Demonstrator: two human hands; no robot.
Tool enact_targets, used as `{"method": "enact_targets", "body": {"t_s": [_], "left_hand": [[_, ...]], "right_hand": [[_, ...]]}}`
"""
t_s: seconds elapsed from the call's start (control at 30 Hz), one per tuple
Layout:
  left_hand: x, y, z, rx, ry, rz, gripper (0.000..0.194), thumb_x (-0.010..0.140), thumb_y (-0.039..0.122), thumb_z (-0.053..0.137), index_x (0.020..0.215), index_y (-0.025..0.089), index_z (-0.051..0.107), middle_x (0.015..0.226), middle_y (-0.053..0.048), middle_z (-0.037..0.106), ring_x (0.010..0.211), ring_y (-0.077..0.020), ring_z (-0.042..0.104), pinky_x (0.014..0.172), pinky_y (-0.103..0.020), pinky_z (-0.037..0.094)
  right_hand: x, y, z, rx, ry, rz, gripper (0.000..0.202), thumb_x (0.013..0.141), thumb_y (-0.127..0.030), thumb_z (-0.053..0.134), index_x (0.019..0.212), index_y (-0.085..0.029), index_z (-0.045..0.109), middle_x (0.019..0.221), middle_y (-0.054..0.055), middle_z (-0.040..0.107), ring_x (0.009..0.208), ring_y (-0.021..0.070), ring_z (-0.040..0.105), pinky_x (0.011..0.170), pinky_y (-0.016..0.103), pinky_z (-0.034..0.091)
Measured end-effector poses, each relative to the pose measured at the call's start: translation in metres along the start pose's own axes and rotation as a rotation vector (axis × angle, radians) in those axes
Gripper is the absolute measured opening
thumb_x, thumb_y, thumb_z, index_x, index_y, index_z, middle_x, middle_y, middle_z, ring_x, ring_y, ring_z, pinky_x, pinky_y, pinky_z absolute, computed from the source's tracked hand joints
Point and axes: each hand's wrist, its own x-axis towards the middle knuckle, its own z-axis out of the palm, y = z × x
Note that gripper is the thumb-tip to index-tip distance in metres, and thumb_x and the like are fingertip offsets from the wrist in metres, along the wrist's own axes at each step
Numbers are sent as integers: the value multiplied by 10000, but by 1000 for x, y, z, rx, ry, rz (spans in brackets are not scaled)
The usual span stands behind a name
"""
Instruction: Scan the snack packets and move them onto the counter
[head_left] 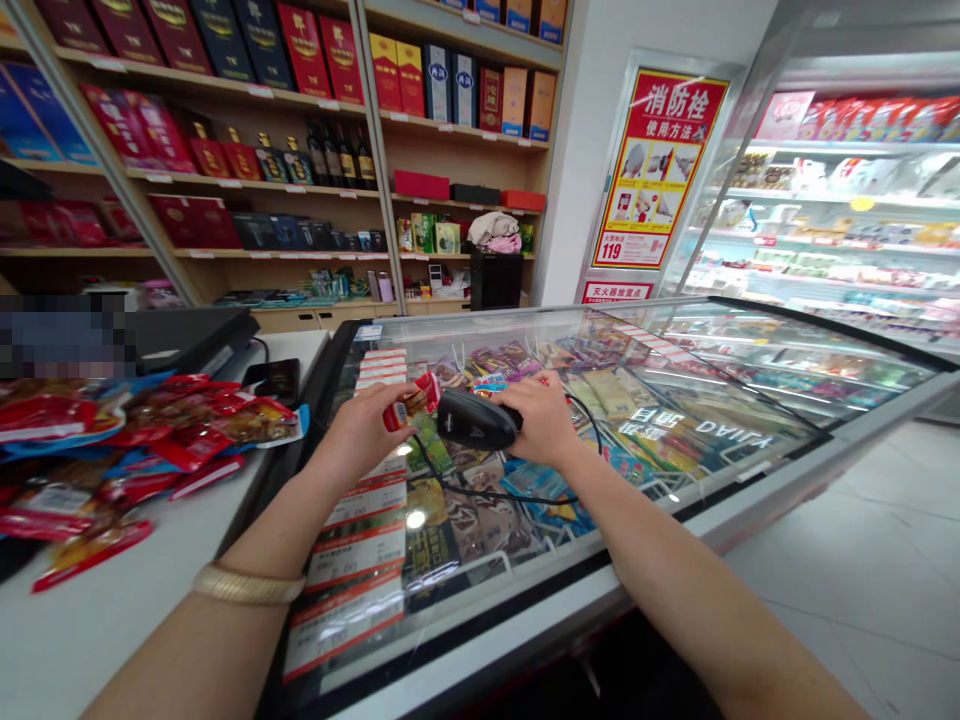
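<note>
Scanner [474, 420] I hold: black
Cable [487, 493]: black
Packet [427, 390] I hold: red, brown
My bracelet [247, 586]: pale gold
Packet pile [195, 415]: red, brown, blue
Table [180, 570]: plain white
Price strips [356, 552]: white, red bands

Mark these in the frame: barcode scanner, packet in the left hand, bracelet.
Barcode scanner [474, 421]: head view, on its black scanning head.
Snack packet [415, 402]: head view, on the visible middle of the wrapper.
Bracelet [249, 587]: head view, on the upper-facing part of the band.

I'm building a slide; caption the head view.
Over a freezer, the right hand holds a scanner, the left hand a packet.
</note>
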Motion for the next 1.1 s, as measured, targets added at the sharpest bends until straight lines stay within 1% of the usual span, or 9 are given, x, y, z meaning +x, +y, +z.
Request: {"method": "enact_targets", "body": {"t_s": [0.13, 0.27, 0.4, 0.5, 0.57, 0.67, 0.8, 0.9, 1.1], "left_hand": [[1, 10, 10, -98, 50, -106, 472, 697, 314, 769, 1151, 195, 729, 1151, -99, 748, 1070, -282, 688, 991, -406, 523], [5, 30, 39, -255, 47, -195, 464, 751, 347, 736, 1183, 180, 728, 1201, -115, 732, 1096, -279, 684, 1001, -418, 527], [7, 48, 67, -332, -95, -155, 524, 844, 307, 632, 1346, 158, 640, 1347, -149, 665, 1195, -273, 652, 1014, -410, 526], [3, 58, 71, -167, -263, -82, 548, 904, 287, 559, 1441, 178, 556, 1384, -148, 648, 1305, -297, 581, 1088, -479, 459], [0, 63, 67, -36, -324, -21, 540, 938, 311, 523, 1468, 209, 525, 1417, -135, 628, 1367, -309, 519, 1119, -528, 406], [-3, 65, 59, 66, -306, 27, 506, 960, 340, 494, 1449, 216, 539, 1406, -137, 631, 1344, -302, 529, 1098, -518, 412], [-2, 52, 47, 135, -187, 31, 433, 929, 270, 511, 1338, 198, 635, 1289, -148, 686, 1221, -295, 608, 1048, -486, 448], [-1, 38, 35, 197, -75, -22, 398, 890, 225, 527, 1251, 199, 692, 1226, -140, 713, 1172, -294, 632, 1026, -478, 452], [-3, 13, -12, 339, 125, -180, 333, 847, 226, 533, 1095, 208, 753, 1138, -134, 733, 1118, -316, 637, 1032, -522, 394]], "right_hand": [[-2, 18, -3, -55, 187, 171, 267, 696, -333, 677, 931, -221, 734, 874, 61, 755, 870, 238, 623, 884, 382, 281], [-5, 39, -9, -130, 340, 395, 258, 719, -351, 639, 914, -207, 726, 899, 86, 758, 882, 260, 630, 839, 370, 310], [-7, 52, -13, -163, 376, 534, 231, 733, -398, 620, 821, -203, 706, 836, 102, 743, 877, 286, 646, 785, 355, 325], [-7, 54, -11, -164, 365, 584, 239, 734, -404, 611, 821, -207, 712, 821, 99, 743, 859, 288, 654, 769, 350, 328], [-7, 55, -9, -159, 360, 600, 240, 724, -402, 622, 828, -209, 721, 821, 96, 745, 859, 289, 656, 772, 349, 333], [-7, 56, -7, -142, 330, 604, 249, 715, -410, 643, 838, -213, 735, 830, 96, 751, 866, 291, 658, 779, 350, 340], [-7, 57, -6, -126, 289, 618, 256, 714, -396, 657, 877, -222, 751, 850, 87, 767, 892, 294, 668, 810, 357, 344], [-7, 55, -6, -126, 276, 608, 250, 731, -369, 649, 911, -229, 751, 902, 79, 776, 929, 285, 672, 833, 359, 339], [-7, 52, -3, -143, 249, 591, 222, 740, -353, 647, 883, -220, 751, 934, 92, 776, 938, 276, 661, 816, 349, 332]]}}
